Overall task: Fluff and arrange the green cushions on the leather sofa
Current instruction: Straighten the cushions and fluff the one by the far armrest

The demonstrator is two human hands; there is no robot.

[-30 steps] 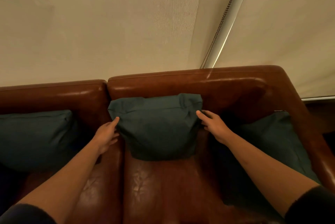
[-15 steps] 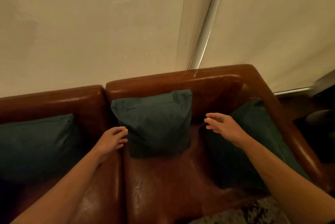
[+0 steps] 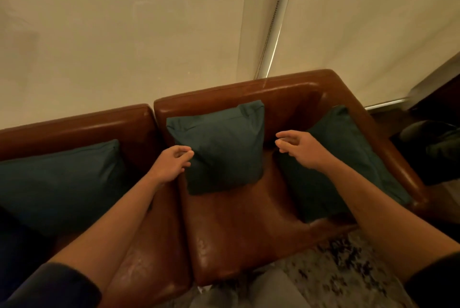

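Leather sofa with three green cushions.

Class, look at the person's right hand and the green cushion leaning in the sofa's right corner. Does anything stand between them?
Nothing visible does. The right hand hangs open in the air between the middle cushion and the right corner cushion, with only bare leather sofa seat below. The left hand is by the middle cushion's left edge.

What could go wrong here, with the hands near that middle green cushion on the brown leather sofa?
1. The middle green fabric cushion stands propped against the brown leather sofa back, creased at its top; let alone, it might slump forward onto the smooth seat.
2. The right hand hovers before the right green cushion leaning on the armrest; a careless sweep could tip it.
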